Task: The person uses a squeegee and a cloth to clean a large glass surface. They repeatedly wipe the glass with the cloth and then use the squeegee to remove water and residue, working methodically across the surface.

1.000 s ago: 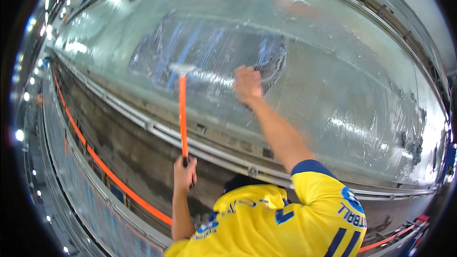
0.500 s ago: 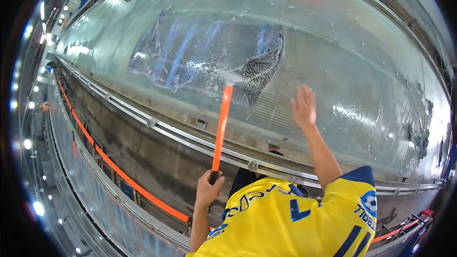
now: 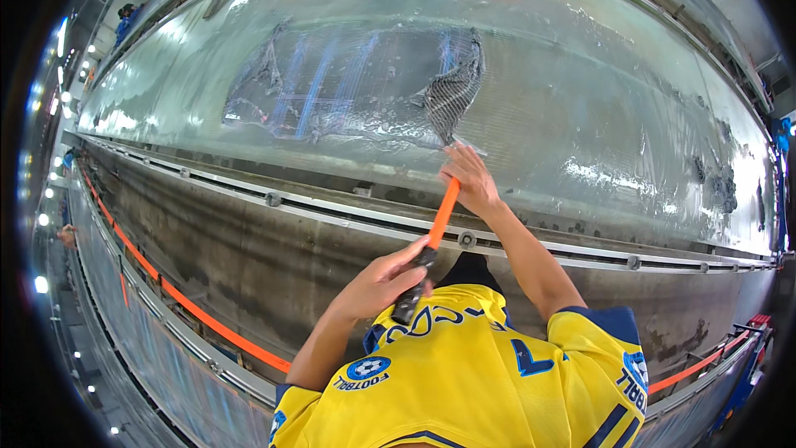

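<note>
A long tool with an orange shaft (image 3: 443,214) and a black grip slants up from my body toward the wet surface. My left hand (image 3: 383,284) is closed round the black grip. Up at the shaft's far end, my right hand (image 3: 473,181) is closed on the tool, covering its head. Just beyond those fingers lies a folded-over flap of dark gridded mesh (image 3: 454,95). It belongs to a dark, glossy patch (image 3: 352,87) with blue stripes, bunched at its left edge. The patch lies on a wide, wet, pale green sheet (image 3: 555,91).
A metal rail (image 3: 373,222) with round knobs runs along the near edge of the bed, between it and me. An orange bar (image 3: 191,305) runs at the lower left. Dark clumps (image 3: 721,187) lie on the sheet at right. A person in blue (image 3: 126,23) is at far left.
My right hand has come in from the right onto the tool's far end. My left hand has risen and moved right, bringing the tool back from the patch.
</note>
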The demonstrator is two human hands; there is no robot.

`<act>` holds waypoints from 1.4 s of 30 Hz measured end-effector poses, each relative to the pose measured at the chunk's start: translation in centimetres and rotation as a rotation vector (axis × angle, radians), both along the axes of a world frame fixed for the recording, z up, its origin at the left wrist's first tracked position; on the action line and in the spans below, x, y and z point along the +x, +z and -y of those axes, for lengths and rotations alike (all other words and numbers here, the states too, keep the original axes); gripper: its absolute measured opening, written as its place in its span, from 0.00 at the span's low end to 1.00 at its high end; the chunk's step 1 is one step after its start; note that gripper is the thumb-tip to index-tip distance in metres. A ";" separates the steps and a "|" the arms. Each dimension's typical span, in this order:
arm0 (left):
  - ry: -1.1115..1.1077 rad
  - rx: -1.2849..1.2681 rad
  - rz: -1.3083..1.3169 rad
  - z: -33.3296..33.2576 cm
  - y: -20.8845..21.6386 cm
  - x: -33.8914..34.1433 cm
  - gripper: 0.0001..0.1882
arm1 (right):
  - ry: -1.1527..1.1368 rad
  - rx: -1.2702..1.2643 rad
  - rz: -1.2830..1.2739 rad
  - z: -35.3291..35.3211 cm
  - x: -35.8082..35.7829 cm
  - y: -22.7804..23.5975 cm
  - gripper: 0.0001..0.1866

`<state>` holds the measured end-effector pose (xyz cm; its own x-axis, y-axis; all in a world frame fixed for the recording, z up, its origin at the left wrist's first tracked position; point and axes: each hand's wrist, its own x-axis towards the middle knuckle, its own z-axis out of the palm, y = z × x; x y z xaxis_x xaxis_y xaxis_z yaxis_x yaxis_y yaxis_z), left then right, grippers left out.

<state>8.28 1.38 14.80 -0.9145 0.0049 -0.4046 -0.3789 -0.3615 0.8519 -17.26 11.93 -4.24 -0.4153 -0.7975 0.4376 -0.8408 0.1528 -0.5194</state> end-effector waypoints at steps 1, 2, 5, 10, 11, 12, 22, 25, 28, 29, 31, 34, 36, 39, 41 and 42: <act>-0.077 -0.082 0.028 0.1 0.3 -0.7 0.28 | -0.068 -0.001 0.022 -0.7 0.8 1.8 0.16; -0.159 -0.164 0.054 0.2 0.7 -1.4 0.27 | -0.142 -0.002 0.042 -1.6 1.6 3.5 0.16; -0.118 -0.116 -0.084 -0.5 -1.0 -2.7 0.24 | -0.278 -0.150 0.154 -5.4 5.4 7.8 0.23; -0.015 -1.152 -0.738 -1.2 -8.9 -11.1 0.27 | -0.672 -0.336 0.573 -15.0 12.1 13.3 0.26; -0.001 -1.232 -0.833 -1.5 -9.8 -13.2 0.27 | -0.701 -0.330 0.587 -16.8 13.0 14.1 0.24; -0.037 -1.286 -0.895 -1.9 -10.6 -15.3 0.24 | -0.730 -0.330 0.601 -18.3 13.9 14.9 0.22; -0.675 -1.147 -0.977 0.7 -22.0 -25.9 0.21 | -1.027 -0.228 0.931 -22.1 16.7 20.3 0.11; -0.662 -0.976 -0.995 1.4 -21.8 -23.5 0.23 | -0.993 0.136 1.036 -21.4 16.3 23.6 0.15; -0.570 -0.942 -0.997 2.9 -21.3 -22.3 0.25 | -0.951 0.345 1.240 -17.5 15.0 25.6 0.20; -0.555 -0.973 -0.998 3.4 -21.4 -22.3 0.26 | -0.889 0.468 1.194 -17.0 14.3 25.8 0.25; -0.489 -0.992 -0.970 3.5 -21.7 -21.3 0.27 | -0.959 0.530 1.275 -15.9 12.7 27.5 0.25; -0.398 -0.967 -0.912 2.8 -21.8 -21.7 0.26 | -1.008 0.566 1.294 -14.2 10.3 29.6 0.24; -0.314 -1.008 -0.943 3.1 -21.9 -22.3 0.26 | -1.021 0.580 1.295 -13.4 9.1 30.1 0.23; -0.260 -1.030 -0.983 4.2 -22.6 -24.7 0.26 | -0.967 0.597 1.209 -12.2 7.6 29.8 0.23; -0.239 -1.018 -1.011 4.5 -22.9 -26.3 0.26 | -0.987 0.563 1.196 -11.1 6.8 29.9 0.23; -0.225 -1.005 -1.022 4.7 -22.9 -27.1 0.25 | -0.996 0.549 1.194 -10.5 6.1 29.9 0.23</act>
